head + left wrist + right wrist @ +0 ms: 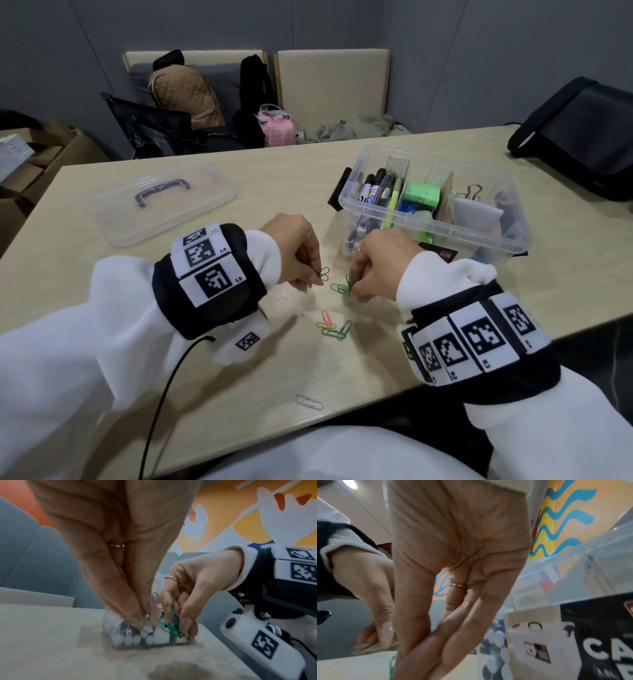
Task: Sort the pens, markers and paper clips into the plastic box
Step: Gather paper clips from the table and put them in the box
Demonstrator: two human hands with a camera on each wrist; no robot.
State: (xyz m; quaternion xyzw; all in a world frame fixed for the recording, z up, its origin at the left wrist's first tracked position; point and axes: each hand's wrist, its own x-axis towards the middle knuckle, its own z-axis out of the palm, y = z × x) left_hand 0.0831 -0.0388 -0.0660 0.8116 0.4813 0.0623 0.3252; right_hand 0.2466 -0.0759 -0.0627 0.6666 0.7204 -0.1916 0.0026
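My left hand [301, 260] pinches a green paper clip [323, 273] just above the table. Close beside it, my right hand [371, 274] pinches a bunch of green paper clips [342, 288]; the left wrist view shows those green clips [173, 624] between its thumb and fingers. Several loose coloured clips [334, 328] lie on the table nearer me, and a pale clip [309, 402] lies near the front edge. The clear plastic box [510, 236] stands right behind my right hand, with pens and markers [376, 193] upright in its left compartment.
The box's clear lid [161, 205] with a dark handle lies at the left of the table [239, 394]. A black bag [582, 137] sits at the far right. Chairs with bags and clothes stand behind the table.
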